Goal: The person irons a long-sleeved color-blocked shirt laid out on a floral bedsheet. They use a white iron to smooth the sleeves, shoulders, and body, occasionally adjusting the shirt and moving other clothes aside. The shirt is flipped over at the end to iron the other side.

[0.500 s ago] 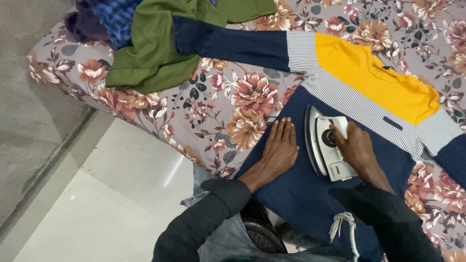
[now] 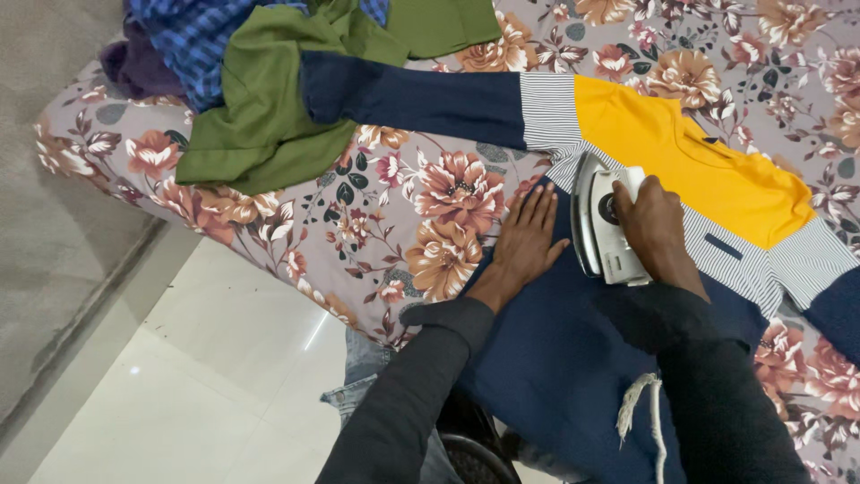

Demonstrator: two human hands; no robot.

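Over on the left a pale tiled floor [image 2: 179, 376] runs beside the bed, which is covered by a floral sheet [image 2: 430, 215] in grey with rust and pink blooms. Up in the corner of that bed sits a heap of clothes: a blue checked shirt [image 2: 193, 36] and, partly over it, a crumpled green garment [image 2: 269, 116].

A long-sleeved top [image 2: 555, 350] lies spread flat across the sheet, navy in the body and sleeve, with striped grey bands and a yellow chest panel. One navy sleeve stretches out toward the green garment and touches it.

The left hand [image 2: 527, 237] lies open, palm down and fingers together, pressing the navy cloth at the edge of the top, holding nothing. Just beside it, to the right, the iron [image 2: 598, 224] rests on the top where the navy meets the striped band. The right hand [image 2: 652, 224] is closed around the iron's handle, gripping it from above. Both arms wear dark sleeves. A white cord [image 2: 640, 403] dangles near the lower right, over the navy cloth.
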